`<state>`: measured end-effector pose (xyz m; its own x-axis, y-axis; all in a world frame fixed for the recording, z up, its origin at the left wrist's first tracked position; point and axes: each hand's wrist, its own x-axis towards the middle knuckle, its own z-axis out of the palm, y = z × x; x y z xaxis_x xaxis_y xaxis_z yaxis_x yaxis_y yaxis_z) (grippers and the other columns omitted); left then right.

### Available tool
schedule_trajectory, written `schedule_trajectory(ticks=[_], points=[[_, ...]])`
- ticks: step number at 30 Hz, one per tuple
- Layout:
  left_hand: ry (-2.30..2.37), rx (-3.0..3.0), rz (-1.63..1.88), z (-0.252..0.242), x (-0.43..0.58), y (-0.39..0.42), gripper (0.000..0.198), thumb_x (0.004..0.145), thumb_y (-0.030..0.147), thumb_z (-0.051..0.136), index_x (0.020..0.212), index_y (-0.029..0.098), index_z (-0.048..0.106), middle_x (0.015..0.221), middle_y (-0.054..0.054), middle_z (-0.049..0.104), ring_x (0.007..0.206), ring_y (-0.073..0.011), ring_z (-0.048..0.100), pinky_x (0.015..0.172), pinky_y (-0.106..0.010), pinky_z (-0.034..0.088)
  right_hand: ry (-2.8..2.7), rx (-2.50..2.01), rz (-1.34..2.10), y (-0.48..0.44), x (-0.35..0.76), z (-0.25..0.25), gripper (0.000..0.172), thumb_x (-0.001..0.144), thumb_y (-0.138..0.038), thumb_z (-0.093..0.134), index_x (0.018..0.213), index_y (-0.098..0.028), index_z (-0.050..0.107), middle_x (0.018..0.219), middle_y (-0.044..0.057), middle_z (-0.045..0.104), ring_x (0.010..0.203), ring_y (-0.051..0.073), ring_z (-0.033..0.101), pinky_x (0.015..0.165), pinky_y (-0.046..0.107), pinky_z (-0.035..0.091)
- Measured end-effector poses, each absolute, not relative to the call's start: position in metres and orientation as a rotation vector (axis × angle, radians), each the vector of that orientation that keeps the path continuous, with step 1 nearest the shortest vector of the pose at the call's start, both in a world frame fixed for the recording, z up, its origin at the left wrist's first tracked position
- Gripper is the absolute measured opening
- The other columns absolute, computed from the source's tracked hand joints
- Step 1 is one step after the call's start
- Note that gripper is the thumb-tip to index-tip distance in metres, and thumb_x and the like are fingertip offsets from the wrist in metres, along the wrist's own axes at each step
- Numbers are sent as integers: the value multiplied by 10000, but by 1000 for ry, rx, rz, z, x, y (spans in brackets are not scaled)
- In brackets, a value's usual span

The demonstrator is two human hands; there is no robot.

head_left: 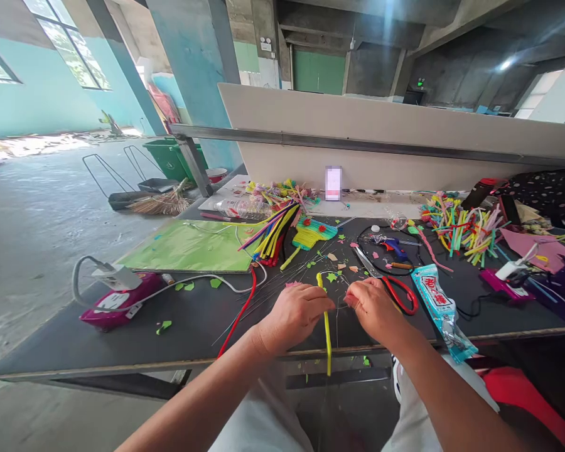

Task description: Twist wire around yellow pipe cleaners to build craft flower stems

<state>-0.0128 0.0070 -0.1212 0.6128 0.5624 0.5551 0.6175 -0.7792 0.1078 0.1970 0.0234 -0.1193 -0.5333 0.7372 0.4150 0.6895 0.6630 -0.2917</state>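
My left hand [301, 309] is closed in a pinch over the table's front edge, with a yellow pipe cleaner [328, 342] at its fingertips. The pipe cleaner hangs down past the edge, and its upper end stands above the fingers. Just to the right, my right hand [371, 307] pinches too. A fine, pale wire-like line curves between the hands; whether the right fingers hold it is too small to tell. Red-handled scissors [400, 295] lie beside my right hand. A red pipe cleaner [239, 317] lies left of my left hand.
Behind the hands lie a bundle of pipe cleaners [282, 235], a yellow-and-turquoise craft piece [313, 233] and a blue glue gun [395, 249]. A blue packet [437, 301] overhangs the front edge at right. Purple power strips [106, 314] with cables sit at both sides. A phone [333, 183] stands behind.
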Motion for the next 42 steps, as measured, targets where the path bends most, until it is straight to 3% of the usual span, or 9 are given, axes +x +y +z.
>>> schedule_trajectory(ticks=[7, 12, 29, 33, 38, 42], points=[[-1183, -2582, -1012, -131, -6, 0, 200, 877, 164, 467, 925, 167, 662, 842, -53, 687, 769, -153, 641, 687, -254, 479, -2251, -1120, 157, 24, 196, -121, 225, 918, -213, 461, 696, -199, 491, 684, 15, 605, 692, 172, 527, 783, 318, 345], [-1204, -2526, -1056, -131, 0, -7, 191, 884, 259, 505, 954, 199, 673, 855, -50, 684, 765, -150, 629, 717, -264, 469, -2218, -1122, 203, 23, 193, -120, 263, 925, -255, 453, 668, -207, 480, 648, 12, 591, 688, 176, 527, 770, 317, 356], [-1260, -2591, -1091, -135, 7, -9, 209, 877, 178, 467, 907, 167, 674, 822, -73, 689, 761, -168, 633, 708, -293, 484, -2246, -1129, 171, 22, 195, -121, 244, 912, -191, 420, 672, -213, 462, 671, 31, 576, 706, 189, 505, 748, 324, 364], [-1596, -2691, -1396, -131, 2, -7, 222, 885, 258, 477, 1005, 178, 645, 898, -73, 676, 803, -170, 634, 730, -296, 499, -2250, -1105, 237, 23, 197, -120, 259, 923, -209, 413, 671, -209, 472, 668, 20, 579, 710, 180, 503, 772, 328, 360], [-2335, -2670, -2198, -113, -11, 4, 414, 816, 437, 555, 1133, 172, 529, 743, -1, 605, 556, -114, 573, 468, -214, 445, -2257, -1034, 375, 26, 202, -116, 287, 940, -267, 390, 679, -209, 498, 673, 10, 575, 721, 172, 500, 742, 310, 364], [-2365, -3099, -2080, -98, -11, 8, 385, 769, 446, 621, 984, 127, 637, 621, 14, 551, 506, -81, 500, 448, -180, 386, -2232, -1019, 414, 30, 203, -116, 300, 941, -293, 393, 675, -207, 502, 678, 2, 566, 712, 162, 505, 721, 298, 362]])
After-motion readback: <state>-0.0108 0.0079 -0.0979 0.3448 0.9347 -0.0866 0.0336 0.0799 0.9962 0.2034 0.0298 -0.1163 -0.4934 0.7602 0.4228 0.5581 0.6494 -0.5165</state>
